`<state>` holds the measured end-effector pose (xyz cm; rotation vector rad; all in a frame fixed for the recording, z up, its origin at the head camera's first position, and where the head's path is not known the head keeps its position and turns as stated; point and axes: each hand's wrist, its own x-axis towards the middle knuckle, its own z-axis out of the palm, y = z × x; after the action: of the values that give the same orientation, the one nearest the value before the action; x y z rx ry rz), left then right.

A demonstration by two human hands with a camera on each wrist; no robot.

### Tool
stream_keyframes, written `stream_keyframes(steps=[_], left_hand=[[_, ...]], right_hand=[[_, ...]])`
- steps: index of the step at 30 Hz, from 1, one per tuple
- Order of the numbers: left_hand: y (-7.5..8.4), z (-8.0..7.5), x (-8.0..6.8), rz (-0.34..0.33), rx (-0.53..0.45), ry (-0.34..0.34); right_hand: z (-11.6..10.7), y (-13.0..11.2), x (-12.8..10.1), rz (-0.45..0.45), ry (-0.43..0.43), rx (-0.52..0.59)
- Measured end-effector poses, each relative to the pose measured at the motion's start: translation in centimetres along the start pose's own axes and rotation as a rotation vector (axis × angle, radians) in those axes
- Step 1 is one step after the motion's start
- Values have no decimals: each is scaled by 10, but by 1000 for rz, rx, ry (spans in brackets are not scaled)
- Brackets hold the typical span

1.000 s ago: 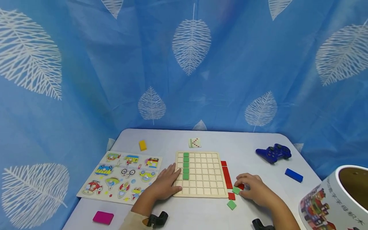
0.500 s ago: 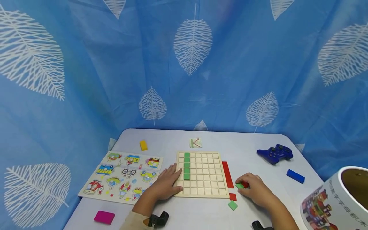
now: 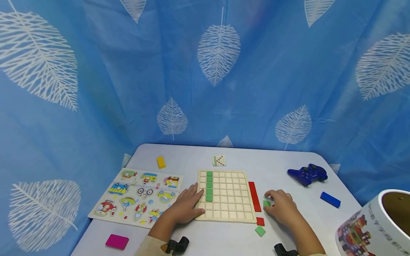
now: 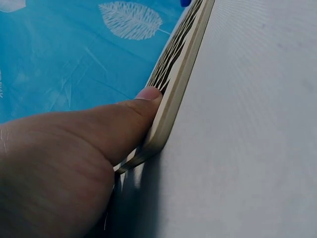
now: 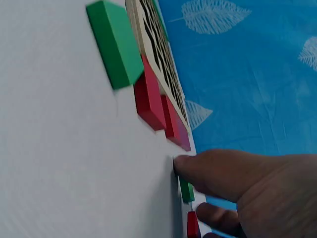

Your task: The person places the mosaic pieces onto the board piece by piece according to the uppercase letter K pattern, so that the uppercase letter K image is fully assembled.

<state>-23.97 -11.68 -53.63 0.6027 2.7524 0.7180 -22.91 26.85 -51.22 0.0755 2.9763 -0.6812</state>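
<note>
Here, green tile [image 3: 266, 203]: a small square piece on the counter [image 3: 282, 167], just right of the red strip and well within reach of the grid board's right edge; the right hand pinches it between thumb and fingers.
Step in hand: picking up that tile, judged from the pinch and from the green column already seated in the board.
Doing it well: I would hold the tile by two opposite edges, lift it clear of the small red piece beside it, keep it flat, and bring it over an open cell before lowering, so the corners drop in square.
Right hand [image 3: 282, 209]: palm down, wrist low to the counter, fingers curled round the tile; in the right wrist view a fingertip [image 5: 185, 164] presses the counter just above the tile [image 5: 186, 191].
Left hand [image 3: 185, 205]: flat, fingers extended over the lower left corner of the grid board [image 3: 225, 195], thumb against its edge [image 4: 183, 79], steadying it and gripping nothing.
Green column [image 3: 209, 186]: five tiles filling the second column from the top down.
Red strip [image 3: 254, 196]: lies along the board's right side, touching or nearly so.
Loose pieces: one red [image 3: 260, 221] and one green [image 3: 260, 231] near the board's lower right corner.
Further out: vehicle puzzle [image 3: 137, 197] at left, blue controller [image 3: 307, 174] at right.
</note>
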Motion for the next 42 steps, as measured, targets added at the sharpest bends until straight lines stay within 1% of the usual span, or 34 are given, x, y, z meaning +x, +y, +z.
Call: stream_keyframes(steps=[3,8,11,13,14,15,17,20,22,24,26,29,36,42], left_hand=[[1,1,0,4,-6,-4],[1,2,0,-8,10,0],[1,3,1,-8,14,-5],[1,1,0,-5,19,-8],[1,0,0,-2,19,-7],[1,0,-1,-1,23,-6],[1,-3,-2,1,26,-2],[1,-4,-3,7,25,1],[3,-5,-3,7,22,-2],[4,-5,-4,9,18,-7],[5,-5,-4,9,11,-7],[5,-5,-4,8,11,-5],[4,-4,-3,6,8,-6],[3,-1,-1,-20,15,-15]], right_hand=[[1,7,1,44,-12,13],[2,15,4,38,-10,71],[3,8,3,46,4,126],[6,-9,3,39,17,173],[9,-22,2,15,27,197],[14,-38,2,-10,30,225],[26,-72,2,-100,23,258],[50,-117,3,-266,-23,269],[65,-137,4,-334,-57,248],[75,-149,5,-363,-71,220],[82,-154,6,-363,-68,200],[86,-156,6,-361,-52,186],[84,-153,5,-375,-107,202],[84,-150,5,-399,-98,215]])
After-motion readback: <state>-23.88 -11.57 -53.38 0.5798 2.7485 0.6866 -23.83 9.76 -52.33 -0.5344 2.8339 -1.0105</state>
